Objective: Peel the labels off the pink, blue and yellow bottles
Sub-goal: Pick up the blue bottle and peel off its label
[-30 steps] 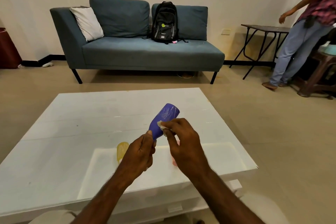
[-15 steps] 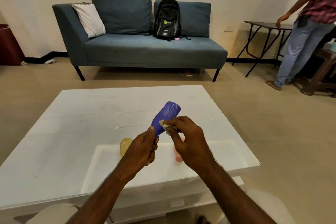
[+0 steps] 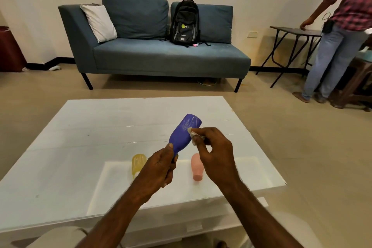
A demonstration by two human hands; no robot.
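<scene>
Blue bottle at frame center tilted up-right from our left hand, gripping its neck; right hand pinched label scrap on bottle's right side.

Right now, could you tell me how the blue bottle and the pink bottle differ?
The blue bottle is held tilted in the air by the left hand; the pink bottle lies on the white table, untouched. The right hand pinches a label scrap at the blue one; none shows on the pink. Both have narrow necks.
</scene>
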